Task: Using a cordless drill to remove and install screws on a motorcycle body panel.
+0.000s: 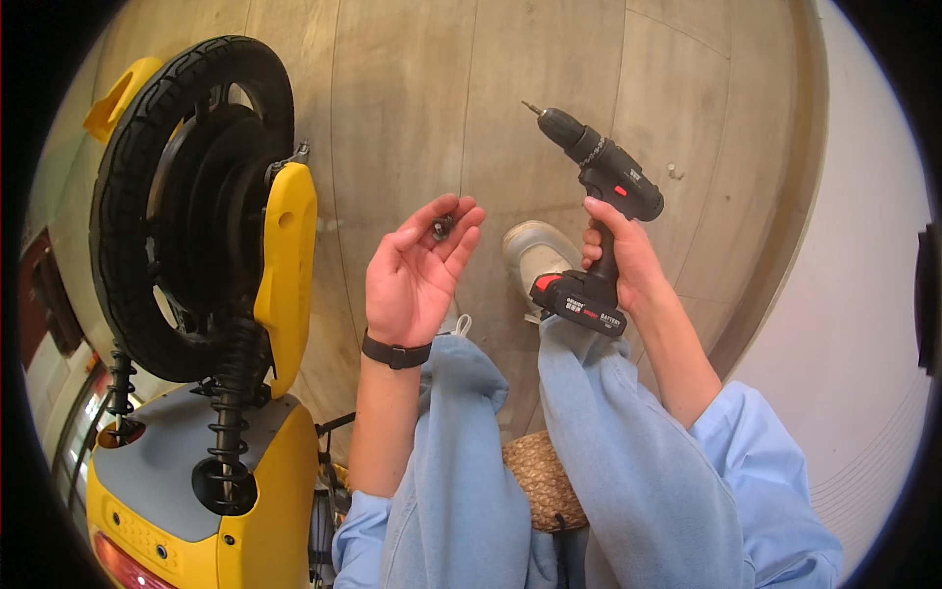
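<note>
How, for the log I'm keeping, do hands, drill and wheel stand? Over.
Left hand: palm up, holding small metal part. Right hand: gripping drill, bit pointing away. Wheel: at left, apart from both hands. Nothing blocking either hand.

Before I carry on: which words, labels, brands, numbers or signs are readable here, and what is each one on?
Black pistol-shaped power drill in the right hand: small pale marking, too small to read.
Black-and-red battery pack at its base: white and red lettering, partly legible; printed wording isn't copied here.
I can make out no other text.
</note>
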The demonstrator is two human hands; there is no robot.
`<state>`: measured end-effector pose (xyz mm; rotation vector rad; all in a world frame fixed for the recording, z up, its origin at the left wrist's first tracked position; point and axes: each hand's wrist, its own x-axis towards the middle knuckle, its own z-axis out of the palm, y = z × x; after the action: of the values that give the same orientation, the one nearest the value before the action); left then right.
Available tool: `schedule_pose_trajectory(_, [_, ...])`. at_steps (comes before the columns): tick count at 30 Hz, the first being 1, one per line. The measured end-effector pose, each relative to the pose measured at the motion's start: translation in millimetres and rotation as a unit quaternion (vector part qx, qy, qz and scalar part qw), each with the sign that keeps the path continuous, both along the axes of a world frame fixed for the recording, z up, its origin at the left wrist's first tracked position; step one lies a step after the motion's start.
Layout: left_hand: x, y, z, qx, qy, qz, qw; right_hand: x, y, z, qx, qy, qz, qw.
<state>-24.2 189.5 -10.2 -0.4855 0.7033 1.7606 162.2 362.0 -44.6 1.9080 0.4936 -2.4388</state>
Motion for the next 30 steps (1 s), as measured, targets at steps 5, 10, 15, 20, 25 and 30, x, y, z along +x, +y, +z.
schedule_pose_trajectory(5, [1.1,-0.1,2.1,-0.045,0.046,-0.028,0.998,2.4,-0.4,-1.7,-0.004,-0.005,0.01,1.0])
schedule_pose_trajectory(10, [2.2,4.2,15.4,-0.071,0.085,-0.05,0.993,0.3,-0.9,-1.0,0.004,0.0,0.002,1.0])
schedule_pose_trajectory(15, [3.7,5.5,20.6,-0.088,0.198,-0.094,0.972,2.7,-3.0,-4.0,-0.001,0.009,0.006,1.0])
schedule_pose_trajectory(20, [4.6,3.1,20.5,-0.112,0.256,-0.138,0.95,4.1,-2.7,-5.8,-0.013,0.013,0.003,1.0])
schedule_pose_trajectory(25, [3.0,2.8,32.4,-0.146,0.307,-0.185,0.922,3.6,-3.7,-7.0,-0.017,0.014,-0.001,1.0])
schedule_pose_trajectory(30, [0.7,7.7,55.0,-0.138,0.326,-0.23,0.907,3.8,-1.8,-5.2,-0.013,0.009,0.001,1.0])
